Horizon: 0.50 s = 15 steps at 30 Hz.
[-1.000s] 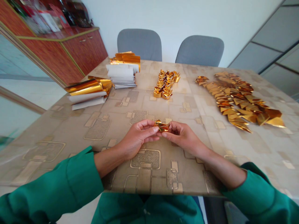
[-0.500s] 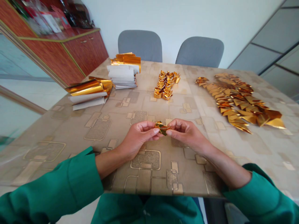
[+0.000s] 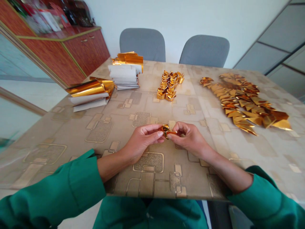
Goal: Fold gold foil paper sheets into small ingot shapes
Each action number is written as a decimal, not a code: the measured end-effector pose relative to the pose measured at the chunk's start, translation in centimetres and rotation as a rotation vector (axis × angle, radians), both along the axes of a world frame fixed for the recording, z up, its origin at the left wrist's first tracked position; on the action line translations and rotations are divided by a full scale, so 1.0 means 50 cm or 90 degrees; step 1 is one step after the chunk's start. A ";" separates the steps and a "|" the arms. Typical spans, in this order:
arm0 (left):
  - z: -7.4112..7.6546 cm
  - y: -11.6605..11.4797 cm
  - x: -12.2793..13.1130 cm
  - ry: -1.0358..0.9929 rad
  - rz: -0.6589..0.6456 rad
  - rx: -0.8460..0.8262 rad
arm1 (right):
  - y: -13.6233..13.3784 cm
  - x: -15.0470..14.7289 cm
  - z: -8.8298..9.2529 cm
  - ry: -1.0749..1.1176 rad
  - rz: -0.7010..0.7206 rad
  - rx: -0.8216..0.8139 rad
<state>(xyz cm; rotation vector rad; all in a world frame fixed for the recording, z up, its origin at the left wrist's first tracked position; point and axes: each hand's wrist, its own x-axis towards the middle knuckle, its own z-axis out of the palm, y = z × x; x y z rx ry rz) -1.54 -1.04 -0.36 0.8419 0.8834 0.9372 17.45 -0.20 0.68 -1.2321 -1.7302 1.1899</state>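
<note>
Gold foil rightward, inside table edge

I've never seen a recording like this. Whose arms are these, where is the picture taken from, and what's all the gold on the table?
There's no machine here: these are a person's own bare arms in green sleeves, filmed by one camera worn on their head, looking forward and down. The left hand and right hand hold a small folded piece of gold foil at their fingertips. On the patterned table cover lie a stack of white sheets and gold foil, a second stack, a row of folded gold pieces and a larger spread of pointed gold folds.
</note>
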 end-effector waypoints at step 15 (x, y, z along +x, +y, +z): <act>0.010 -0.002 -0.004 0.062 -0.018 0.049 | 0.000 -0.003 -0.010 0.035 0.024 -0.015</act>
